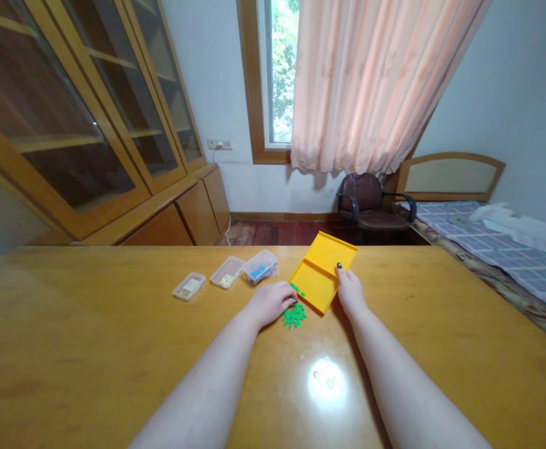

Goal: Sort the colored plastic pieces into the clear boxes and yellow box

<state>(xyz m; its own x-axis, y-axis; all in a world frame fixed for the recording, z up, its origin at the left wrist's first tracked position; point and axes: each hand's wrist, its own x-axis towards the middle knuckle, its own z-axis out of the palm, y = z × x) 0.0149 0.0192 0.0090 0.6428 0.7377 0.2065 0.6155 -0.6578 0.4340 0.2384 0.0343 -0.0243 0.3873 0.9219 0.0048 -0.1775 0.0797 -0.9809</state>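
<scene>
A yellow two-part hinged case (pixel 317 285) lies opened out, tilted up from the table, with my right hand (pixel 350 292) gripping its right edge, thumb on top. A few small green pieces (pixel 296 289) sit in the left corner of its near half. Just below that corner, a loose pile of small green pieces (pixel 294 317) rests on the table. My left hand (pixel 275 302) is beside the pile and the case's left corner, fingers curled together; what they hold, if anything, is hidden.
On the wooden table (pixel 114 349), left of the case, stand clear plastic boxes: one with blue pieces (pixel 260 267), one with cream pieces (pixel 227 274), and another with pale contents (pixel 189 287). Past the far edge are an office chair (pixel 371 202) and a bed (pixel 497 231).
</scene>
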